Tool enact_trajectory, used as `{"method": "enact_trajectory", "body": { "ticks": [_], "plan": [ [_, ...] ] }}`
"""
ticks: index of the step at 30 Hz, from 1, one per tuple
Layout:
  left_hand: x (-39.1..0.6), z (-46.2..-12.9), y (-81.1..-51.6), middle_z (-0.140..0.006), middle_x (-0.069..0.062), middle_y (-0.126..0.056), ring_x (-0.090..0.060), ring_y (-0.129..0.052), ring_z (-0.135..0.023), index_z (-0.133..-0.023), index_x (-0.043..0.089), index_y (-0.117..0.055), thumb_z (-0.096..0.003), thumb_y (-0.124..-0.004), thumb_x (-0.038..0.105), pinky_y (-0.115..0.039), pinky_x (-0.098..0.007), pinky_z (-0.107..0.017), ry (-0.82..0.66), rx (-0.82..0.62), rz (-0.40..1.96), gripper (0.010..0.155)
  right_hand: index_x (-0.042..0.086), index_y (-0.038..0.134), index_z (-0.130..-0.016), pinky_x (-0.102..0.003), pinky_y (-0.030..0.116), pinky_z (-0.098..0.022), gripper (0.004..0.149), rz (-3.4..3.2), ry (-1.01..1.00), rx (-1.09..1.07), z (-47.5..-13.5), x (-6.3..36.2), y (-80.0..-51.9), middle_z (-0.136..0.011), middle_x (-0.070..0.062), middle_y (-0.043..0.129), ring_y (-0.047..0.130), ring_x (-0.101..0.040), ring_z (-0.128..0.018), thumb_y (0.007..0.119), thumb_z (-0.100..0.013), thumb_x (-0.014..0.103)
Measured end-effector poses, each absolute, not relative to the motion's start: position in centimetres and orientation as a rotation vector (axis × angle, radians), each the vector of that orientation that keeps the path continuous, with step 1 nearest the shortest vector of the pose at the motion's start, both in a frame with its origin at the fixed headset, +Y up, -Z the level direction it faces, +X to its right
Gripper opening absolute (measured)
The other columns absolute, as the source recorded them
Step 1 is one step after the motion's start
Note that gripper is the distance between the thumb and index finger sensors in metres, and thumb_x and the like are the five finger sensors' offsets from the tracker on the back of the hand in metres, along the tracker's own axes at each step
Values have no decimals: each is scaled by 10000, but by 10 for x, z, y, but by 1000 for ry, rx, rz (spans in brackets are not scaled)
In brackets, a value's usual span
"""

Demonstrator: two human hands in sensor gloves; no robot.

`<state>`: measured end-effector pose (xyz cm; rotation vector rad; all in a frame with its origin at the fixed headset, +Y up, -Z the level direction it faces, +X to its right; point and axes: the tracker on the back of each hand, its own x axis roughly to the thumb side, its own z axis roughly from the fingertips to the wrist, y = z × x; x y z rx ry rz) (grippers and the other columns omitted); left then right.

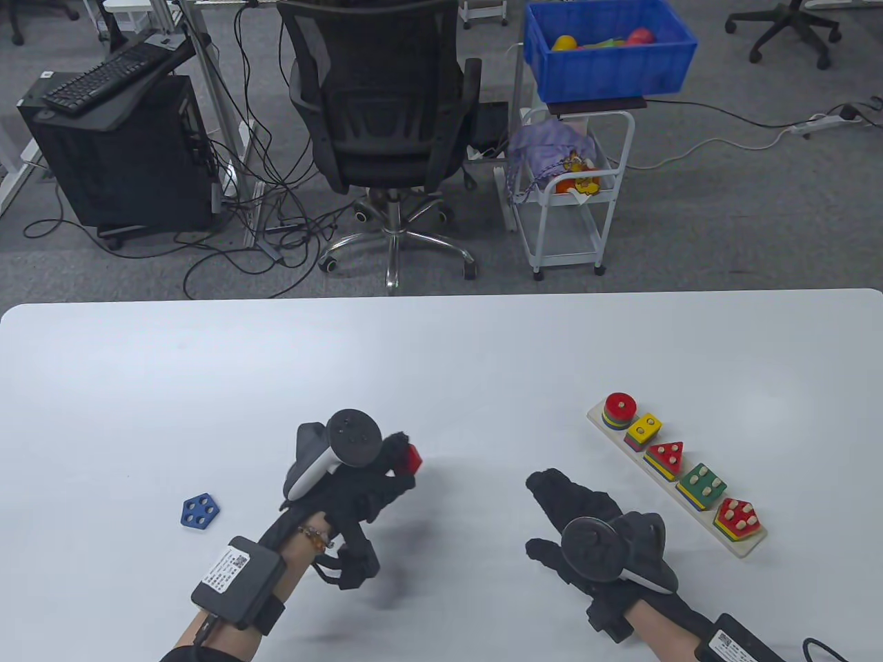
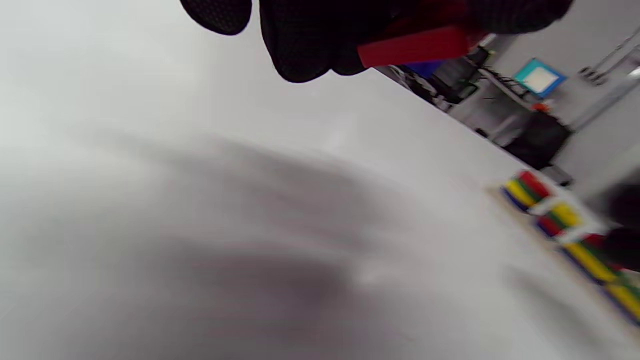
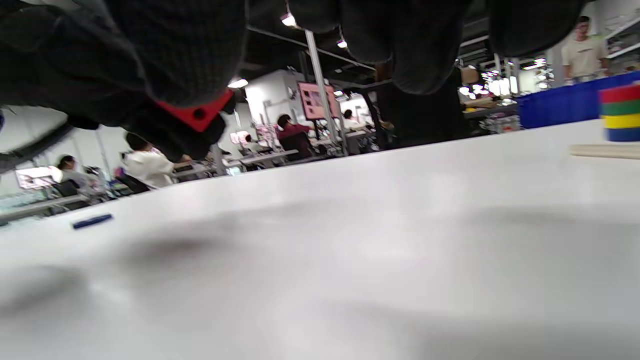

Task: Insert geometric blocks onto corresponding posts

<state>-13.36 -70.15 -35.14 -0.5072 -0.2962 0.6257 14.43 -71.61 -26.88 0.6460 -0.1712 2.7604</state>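
Over the white worktop (image 1: 441,358), the left hand (image 1: 359,476) hangs raised, fingertips pinching a red block (image 1: 412,458); the right hand (image 1: 586,517) lies flat, fingers straight, holding nothing.

Two gloved hands over the surface (image 1: 441,358): left hand (image 1: 359,476) pinching one red block (image 1: 412,458), right hand (image 1: 586,517) with fingers out flat, holding nothing. One loose blue pentagon block (image 1: 200,511) lies out past the left hand's outer side, and one wooden peg board (image 1: 672,476) sits beyond the right hand's outer side. Five stacks on the board: round stack (image 1: 619,409), square stack (image 1: 643,430), triangle stack (image 1: 665,459), rectangle stack (image 1: 701,485), pentagon stack (image 1: 739,517).
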Motion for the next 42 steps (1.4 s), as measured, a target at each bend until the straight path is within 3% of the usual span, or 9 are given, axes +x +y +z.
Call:
{"method": "enact_trajectory", "body": {
  "ticks": [5,8,12,16,18,23,29,37,42],
  "plan": [
    [-97,-325,-716,-1091,28,-663,-202,-744,-1021,-1066,294,-453,-427,-714,546,-554,-509,-796,-400,-732,981,735,110,348,-1080,-691,624,-618,896,2628,-319,778,-261,124,-705,-1085,-223,493,715,-432,-938,817,-426,504],
    [-88,-315,-726,-1087,26,-659,-207,-742,-1016,-1067,280,-444,-435,-701,550,-549,-506,-797,-403,-859,1171,735,117,406,-1065,-680,649,-604,858,2580,-439,818,-256,115,-700,-1058,-200,567,764,-405,-908,833,-420,488],
    [-86,-308,-736,-1091,26,-648,-200,-733,-1022,-1070,269,-424,-444,-683,559,-540,-510,-800,-410,-966,1276,737,117,542,-1016,-645,702,-570,746,2527,-516,788,-255,114,-696,-958,-153,740,883,-342,-804,841,-423,457],
    [-86,-304,-738,-1108,23,-625,-208,-703,-1046,-1076,262,-412,-455,-673,551,-515,-523,-807,-423,-987,1313,733,99,562,-1009,-649,704,-562,747,2530,-545,830,-252,113,-695,-942,-168,752,892,-354,-776,856,-421,453],
    [-88,-303,-736,-1146,39,-562,-217,-630,-1091,-1084,280,-390,-460,-665,553,-481,-540,-816,-446,-946,1250,735,99,563,-1010,-655,701,-562,747,2548,-541,834,-252,113,-694,-942,-171,749,888,-358,-771,857,-423,458],
    [-114,-303,-723,-1185,40,-470,-243,-545,-1126,-1084,348,-388,-439,-677,582,-433,-561,-821,-447,-626,939,745,77,592,-1004,-674,678,-568,747,2591,-532,708,-262,136,-686,-924,-194,753,882,-389,-744,855,-429,475],
    [-180,-305,-712,-1192,56,-467,-241,-526,-1138,-1081,370,-405,-429,-677,586,-405,-572,-828,-280,-265,489,738,82,651,-988,-696,650,-584,733,2805,-431,432,-281,191,-685,-912,-199,763,865,-402,-728,867,-415,486],
    [-263,-300,-718,-1196,89,-474,-220,-502,-1156,-1071,404,-430,-441,-663,559,-386,-583,-833,-48,-96,97,689,89,609,-1028,-723,581,-631,684,2907,-307,-176,-296,274,-676,-987,-209,702,798,-447,-824,843,-449,369],
    [-294,-304,-720,-1199,105,-462,-208,-485,-1164,-1064,418,-445,-436,-666,557,-375,-583,-838,71,-64,48,681,119,580,-1049,-734,550,-650,669,2959,-199,-523,-293,304,-691,-1036,-187,669,756,-459,-889,827,-466,337]
  ]
}}
